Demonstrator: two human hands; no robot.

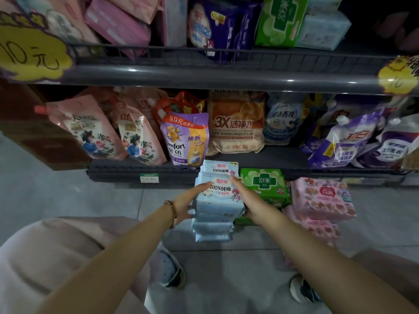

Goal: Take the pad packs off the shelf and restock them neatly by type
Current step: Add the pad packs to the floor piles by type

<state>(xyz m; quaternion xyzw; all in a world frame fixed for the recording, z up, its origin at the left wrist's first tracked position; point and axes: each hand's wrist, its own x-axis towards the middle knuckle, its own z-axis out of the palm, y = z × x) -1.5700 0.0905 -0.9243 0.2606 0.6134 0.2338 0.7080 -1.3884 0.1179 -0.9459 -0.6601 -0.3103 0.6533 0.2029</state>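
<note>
A stack of light blue pad packs (217, 200) stands on the floor in front of the shelf. My left hand (188, 202) presses its left side and my right hand (247, 198) presses its right side, fingers fairly straight along the top pack. Right of it sit green pad packs (265, 184), then a pile of pink pad packs (322, 198). On the upper shelf (204, 71) lie more pad packs: pink ones (118, 21), a purple-blue one (215, 26), a green one (281, 19) and a pale blue one (324, 30).
The lower shelf (145, 173) holds detergent and softener pouches, among them a purple softener pouch (184, 139) just behind the blue stack. Yellow price signs (29, 53) hang on the upper shelf edge. My shoes (170, 268) stand on the grey tiled floor.
</note>
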